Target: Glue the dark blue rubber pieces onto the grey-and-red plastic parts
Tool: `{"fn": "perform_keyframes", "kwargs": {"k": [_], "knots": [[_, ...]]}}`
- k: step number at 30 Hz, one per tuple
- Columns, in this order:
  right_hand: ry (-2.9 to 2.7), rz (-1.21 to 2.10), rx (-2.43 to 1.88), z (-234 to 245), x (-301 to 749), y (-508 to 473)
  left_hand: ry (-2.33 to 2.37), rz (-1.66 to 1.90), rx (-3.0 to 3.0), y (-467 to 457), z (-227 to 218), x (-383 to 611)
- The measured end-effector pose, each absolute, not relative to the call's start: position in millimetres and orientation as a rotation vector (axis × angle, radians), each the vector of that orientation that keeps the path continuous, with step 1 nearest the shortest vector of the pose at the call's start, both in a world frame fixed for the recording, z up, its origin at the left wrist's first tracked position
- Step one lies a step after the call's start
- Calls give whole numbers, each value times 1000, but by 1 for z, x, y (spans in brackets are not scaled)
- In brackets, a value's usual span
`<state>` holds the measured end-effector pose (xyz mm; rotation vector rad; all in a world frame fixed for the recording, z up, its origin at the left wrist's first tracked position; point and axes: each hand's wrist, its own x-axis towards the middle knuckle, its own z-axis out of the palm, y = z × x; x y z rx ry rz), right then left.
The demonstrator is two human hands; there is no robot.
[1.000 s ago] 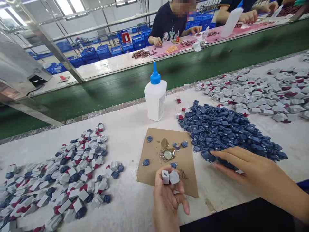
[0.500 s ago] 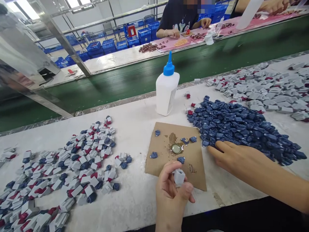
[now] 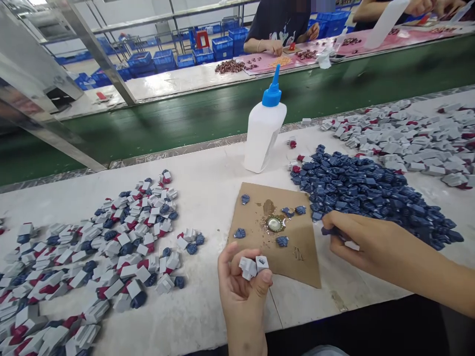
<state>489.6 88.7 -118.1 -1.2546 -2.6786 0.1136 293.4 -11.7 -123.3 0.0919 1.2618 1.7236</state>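
Note:
My left hand (image 3: 241, 301) is closed on a light grey plastic piece (image 3: 248, 268), a blocky part with a small hole in the end facing up. At the near edge of the pile of dark blue pieces (image 3: 356, 183), my right hand (image 3: 367, 244) pinches a small dark blue plastic piece (image 3: 329, 231) between thumb and fingers. Between the hands lies a cardboard sheet (image 3: 241, 257). On it rest a bottle cap (image 3: 274, 224) with a wet, glue-like liquid around it and several loose dark blue pieces (image 3: 282, 241).
A white bottle with a blue nozzle (image 3: 263, 131) stands behind the cardboard. Grey, red and blue joined pieces (image 3: 126, 247) are spread at left; grey and red ones (image 3: 415, 143) lie at far right. Beyond a green conveyor belt (image 3: 185, 113), a person's hands (image 3: 275, 48) work.
My left hand has moved a little left and turned the grey piece. My right hand has drawn back slightly from the pile, now showing a dark blue piece in its fingers.

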Motion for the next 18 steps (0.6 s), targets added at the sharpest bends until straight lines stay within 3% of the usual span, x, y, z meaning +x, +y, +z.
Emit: {"fn": "perform_keyframes", "kwargs": {"k": [5, 13, 18], "knots": [[-2624, 566, -1150, -107, 460, 93, 1279, 1682, 130, -13, -126, 290], [-2549, 459, -976, -118, 437, 106, 1259, 1657, 97, -12, -128, 290], [-2608, 75, -852, -123, 431, 109, 1210, 1677, 47, -10, -122, 292]]}}
